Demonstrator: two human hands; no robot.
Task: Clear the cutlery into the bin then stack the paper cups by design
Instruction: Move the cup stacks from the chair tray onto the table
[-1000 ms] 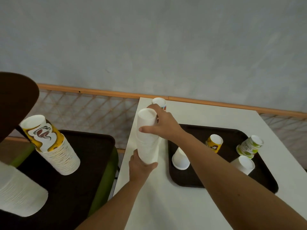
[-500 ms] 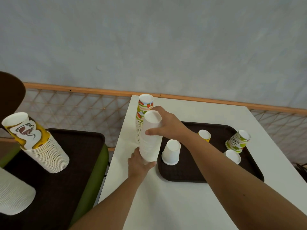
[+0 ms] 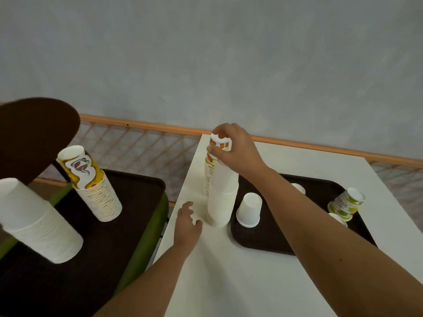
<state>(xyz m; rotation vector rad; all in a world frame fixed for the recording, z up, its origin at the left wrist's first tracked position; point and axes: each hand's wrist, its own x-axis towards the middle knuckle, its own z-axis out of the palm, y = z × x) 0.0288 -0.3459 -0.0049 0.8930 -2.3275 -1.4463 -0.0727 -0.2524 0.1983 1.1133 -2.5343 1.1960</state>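
Observation:
A tall stack of plain white cups (image 3: 222,202) stands on the white table (image 3: 240,282) beside the dark tray (image 3: 263,241). Just behind it rises a stack of red-and-green patterned cups (image 3: 209,175). My right hand (image 3: 238,149) grips the top cup of that patterned stack. My left hand (image 3: 187,221) rests on the table left of the white stack's base, fingers relaxed, holding nothing. On the tray sit an upside-down white cup (image 3: 249,209), a green-patterned cup (image 3: 346,203), another white cup (image 3: 338,219) and a cup rim (image 3: 298,187) partly hidden by my arm.
To the left, a second dark tray (image 3: 128,225) on a green seat carries a yellow-and-brown cup stack (image 3: 91,186) and a big white cup stack (image 3: 39,223). A round brown surface (image 3: 32,133) overhangs at far left. An orange rail (image 3: 142,124) and a grey wall run behind the table.
My left hand let go of the white stack's base and dropped to the table. My right hand left the white stack's top and took hold of the patterned stack's top.

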